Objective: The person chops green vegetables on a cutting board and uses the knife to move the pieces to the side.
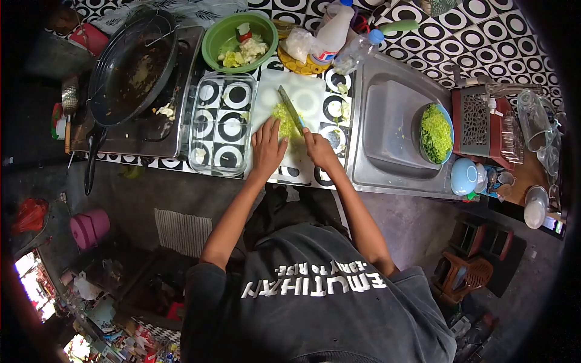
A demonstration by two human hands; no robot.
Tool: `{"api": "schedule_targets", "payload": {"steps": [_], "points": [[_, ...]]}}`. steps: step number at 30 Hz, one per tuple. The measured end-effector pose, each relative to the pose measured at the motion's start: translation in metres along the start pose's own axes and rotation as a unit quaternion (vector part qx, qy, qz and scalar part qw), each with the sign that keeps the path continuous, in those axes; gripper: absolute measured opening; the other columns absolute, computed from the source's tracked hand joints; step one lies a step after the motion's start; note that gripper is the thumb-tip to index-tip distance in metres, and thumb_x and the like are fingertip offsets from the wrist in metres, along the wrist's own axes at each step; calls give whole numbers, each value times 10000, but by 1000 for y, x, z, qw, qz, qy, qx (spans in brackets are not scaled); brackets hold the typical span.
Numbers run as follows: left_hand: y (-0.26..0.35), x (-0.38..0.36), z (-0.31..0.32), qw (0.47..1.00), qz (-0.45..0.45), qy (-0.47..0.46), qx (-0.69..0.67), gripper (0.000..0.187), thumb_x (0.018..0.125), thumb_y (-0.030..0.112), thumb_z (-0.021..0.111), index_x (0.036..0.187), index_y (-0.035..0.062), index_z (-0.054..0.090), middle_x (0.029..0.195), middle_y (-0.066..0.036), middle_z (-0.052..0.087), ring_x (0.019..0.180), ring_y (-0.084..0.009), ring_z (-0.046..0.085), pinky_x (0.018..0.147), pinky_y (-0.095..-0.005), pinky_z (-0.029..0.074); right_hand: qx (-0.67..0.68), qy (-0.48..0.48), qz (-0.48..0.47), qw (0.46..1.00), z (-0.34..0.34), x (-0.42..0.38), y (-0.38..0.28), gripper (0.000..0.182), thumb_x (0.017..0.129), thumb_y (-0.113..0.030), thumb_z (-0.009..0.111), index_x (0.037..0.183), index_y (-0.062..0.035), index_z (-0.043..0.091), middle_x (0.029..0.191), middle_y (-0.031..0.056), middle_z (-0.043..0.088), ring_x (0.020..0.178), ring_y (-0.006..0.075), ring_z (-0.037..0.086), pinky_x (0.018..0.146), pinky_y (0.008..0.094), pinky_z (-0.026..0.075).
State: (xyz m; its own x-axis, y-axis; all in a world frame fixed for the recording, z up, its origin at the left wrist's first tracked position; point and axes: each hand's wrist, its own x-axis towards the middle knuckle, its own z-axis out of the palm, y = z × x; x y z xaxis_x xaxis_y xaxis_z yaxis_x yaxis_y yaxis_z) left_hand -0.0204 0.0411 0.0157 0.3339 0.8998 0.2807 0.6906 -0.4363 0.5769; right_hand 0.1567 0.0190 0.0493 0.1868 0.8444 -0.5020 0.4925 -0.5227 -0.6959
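Observation:
Chopped light-green vegetable (285, 125) lies in a small heap on a whitish cutting board (299, 91). My right hand (318, 147) is closed round the handle of a knife (289, 107), whose blade points up and to the left over the heap. Beside the heap, my left hand (268, 147) rests at the near left of the vegetable, palm down, its fingertips against the pieces. Whether its fingers pinch any pieces cannot be made out. A clear glass dish (221, 158) stands just left of the board.
A green bowl (210, 49) with vegetable scraps stands behind the dish. At the left, a large pan (133, 78) sits on the stove. To the right, the sink (393, 178) holds a bowl of chopped greens (436, 134). Bottles (333, 33) stand behind the board.

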Motion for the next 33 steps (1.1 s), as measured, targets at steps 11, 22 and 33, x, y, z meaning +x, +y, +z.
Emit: {"api": "schedule_targets", "payload": {"steps": [11,22,33], "points": [[-10,18,15,998,39,-36,22,422,911,113,542,1320,11,525,1371,-141,505,1285,-305,437,1040,-461,299,74,-49,43,995,-6,-19,6,581,998,-548,415,752,-33,520,573,41,497,434,128,450,416,302,369],[-16,15,11,998,57,-7,-33,394,838,33,538,1226,-27,571,1306,-140,545,1296,-305,443,1057,-455,310,-40,32,-32,998,14,-29,3,623,1025,-485,383,814,63,589,671,255,603,612,410,592,639,464,474],[-15,14,14,998,53,5,-23,375,823,25,552,1193,-14,600,1294,-118,566,1279,-299,465,1050,-448,330,3,-40,29,999,-10,5,-19,701,982,-595,398,799,53,596,629,168,604,505,276,586,506,396,471]]}}
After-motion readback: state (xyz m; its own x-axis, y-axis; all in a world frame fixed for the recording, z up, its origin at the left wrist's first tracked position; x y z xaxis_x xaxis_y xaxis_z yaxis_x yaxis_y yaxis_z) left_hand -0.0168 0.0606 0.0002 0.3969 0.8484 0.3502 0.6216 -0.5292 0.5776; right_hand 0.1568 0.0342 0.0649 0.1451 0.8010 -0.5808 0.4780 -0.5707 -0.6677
